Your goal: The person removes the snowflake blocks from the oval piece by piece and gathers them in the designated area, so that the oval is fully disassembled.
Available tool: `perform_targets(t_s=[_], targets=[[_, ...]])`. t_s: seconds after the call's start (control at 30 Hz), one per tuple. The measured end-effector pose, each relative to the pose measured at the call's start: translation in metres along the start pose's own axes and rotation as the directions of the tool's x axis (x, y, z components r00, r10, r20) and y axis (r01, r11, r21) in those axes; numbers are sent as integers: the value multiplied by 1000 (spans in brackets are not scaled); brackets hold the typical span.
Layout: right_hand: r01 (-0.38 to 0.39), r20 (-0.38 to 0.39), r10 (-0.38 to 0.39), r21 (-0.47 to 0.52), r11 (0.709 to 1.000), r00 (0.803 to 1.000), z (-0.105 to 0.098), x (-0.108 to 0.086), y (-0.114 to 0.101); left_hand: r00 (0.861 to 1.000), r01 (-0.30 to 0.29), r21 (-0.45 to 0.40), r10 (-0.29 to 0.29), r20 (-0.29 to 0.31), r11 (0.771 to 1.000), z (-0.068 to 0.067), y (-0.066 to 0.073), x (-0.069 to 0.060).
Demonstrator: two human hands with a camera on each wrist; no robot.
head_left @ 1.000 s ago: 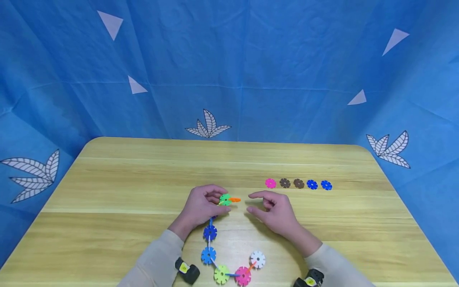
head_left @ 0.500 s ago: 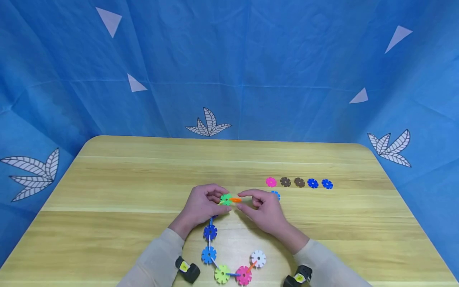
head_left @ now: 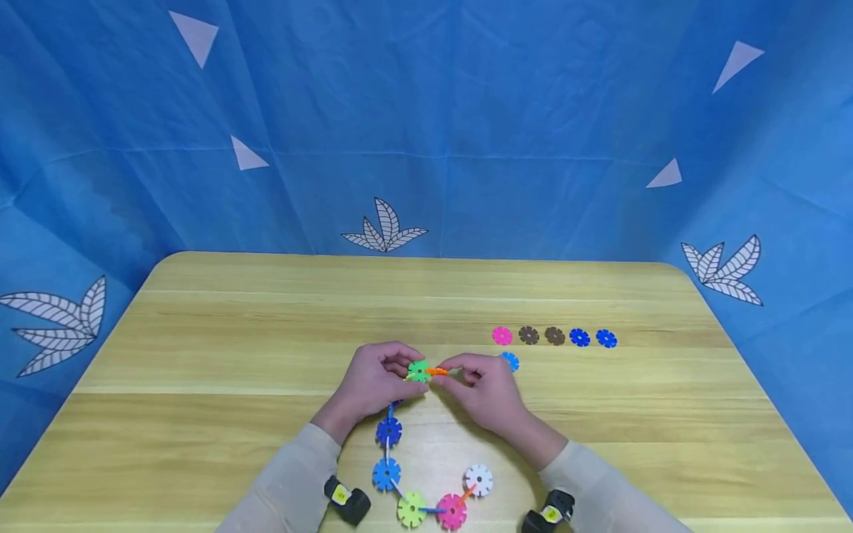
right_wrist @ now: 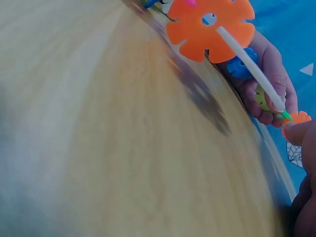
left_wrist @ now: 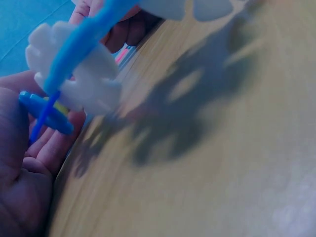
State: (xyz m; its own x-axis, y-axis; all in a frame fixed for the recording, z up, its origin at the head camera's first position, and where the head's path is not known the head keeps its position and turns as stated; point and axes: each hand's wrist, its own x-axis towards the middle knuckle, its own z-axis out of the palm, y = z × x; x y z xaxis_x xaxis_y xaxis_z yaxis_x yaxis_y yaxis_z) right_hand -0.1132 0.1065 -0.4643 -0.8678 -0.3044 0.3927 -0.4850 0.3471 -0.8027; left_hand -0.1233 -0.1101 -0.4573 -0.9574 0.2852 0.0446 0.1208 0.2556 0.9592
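In the head view my left hand (head_left: 376,381) holds the green notched disc (head_left: 419,371) at the upper end of a chain of interlocking plastic discs. An orange notched disc (head_left: 437,371) is slotted into the green one, and my right hand (head_left: 489,389) pinches its outer edge between thumb and index finger. Below the left hand the chain curves through a dark blue disc (head_left: 389,431), a blue disc (head_left: 386,474), a yellow-green disc (head_left: 412,510) and a pink disc (head_left: 452,511) to a white disc (head_left: 478,480). Edge-on discs join these.
Loose discs lie in a row behind the right hand: pink (head_left: 503,336), brown (head_left: 554,336) and dark blue (head_left: 606,338) among them. A lighter blue disc (head_left: 510,361) sits partly hidden by that hand. The wooden table (head_left: 266,311) ends at a blue cloth backdrop (head_left: 426,111).
My right hand has moved left, from apart to gripping the orange disc. This uncovered the lighter blue disc behind it. The left hand has stayed in place on the chain.
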Motion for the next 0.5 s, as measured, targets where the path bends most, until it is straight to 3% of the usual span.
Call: perform_targets(t_s=[0.3,0.5], targets=[[-24,14,23,40,999,1000,1,0,1,1000,4,-9,-4,14,1000,-1,-1,0],[1,-11,-1,50,999,1000,0,-1,0,999,24,-19,-23,26,1000,-1,1,-1]])
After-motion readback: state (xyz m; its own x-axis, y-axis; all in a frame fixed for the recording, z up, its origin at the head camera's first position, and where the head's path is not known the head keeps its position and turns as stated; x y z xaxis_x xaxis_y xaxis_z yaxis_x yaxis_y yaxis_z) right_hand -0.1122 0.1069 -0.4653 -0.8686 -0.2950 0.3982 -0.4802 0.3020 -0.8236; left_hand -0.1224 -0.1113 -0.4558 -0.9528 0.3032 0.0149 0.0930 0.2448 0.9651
